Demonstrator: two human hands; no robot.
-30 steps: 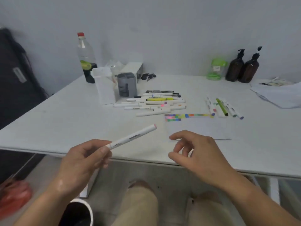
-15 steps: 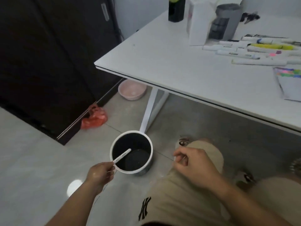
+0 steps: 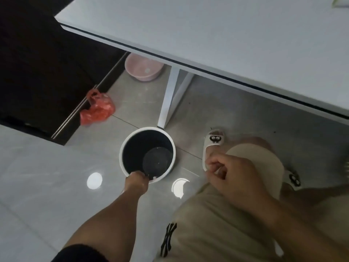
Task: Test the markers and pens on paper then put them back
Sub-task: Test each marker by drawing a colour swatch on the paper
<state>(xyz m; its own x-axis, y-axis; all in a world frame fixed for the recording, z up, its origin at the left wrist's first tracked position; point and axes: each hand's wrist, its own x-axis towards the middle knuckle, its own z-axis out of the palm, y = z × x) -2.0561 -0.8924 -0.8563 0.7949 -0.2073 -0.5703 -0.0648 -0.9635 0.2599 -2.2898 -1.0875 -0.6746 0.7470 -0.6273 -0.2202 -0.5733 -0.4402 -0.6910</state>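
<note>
Position at inspection: the person is seated and looking down at the floor beside the table (image 3: pixel 207 35), not at the work surface. The left hand (image 3: pixel 137 179) reaches down to the near rim of a white-rimmed bin (image 3: pixel 149 129) standing by the table leg. Its fingers are curled at the rim, but whether they grip anything cannot be told. Just beside them, inside the bin's near wall, a small pale, pink-tinged piece shows, possibly the end of a marker (image 3: pixel 153 178); it is too small to confirm. The right hand (image 3: pixel 232 174) hovers over the lap with fingers loosely curled and nothing visible in them. The paper and the other markers and pens are out of view, so the count of items tested cannot be verified. Judgement: this step looks like binning one marker, perhaps a failed one. Any remaining testing, and the return of the working items to their place, cannot be confirmed as done.
</note>
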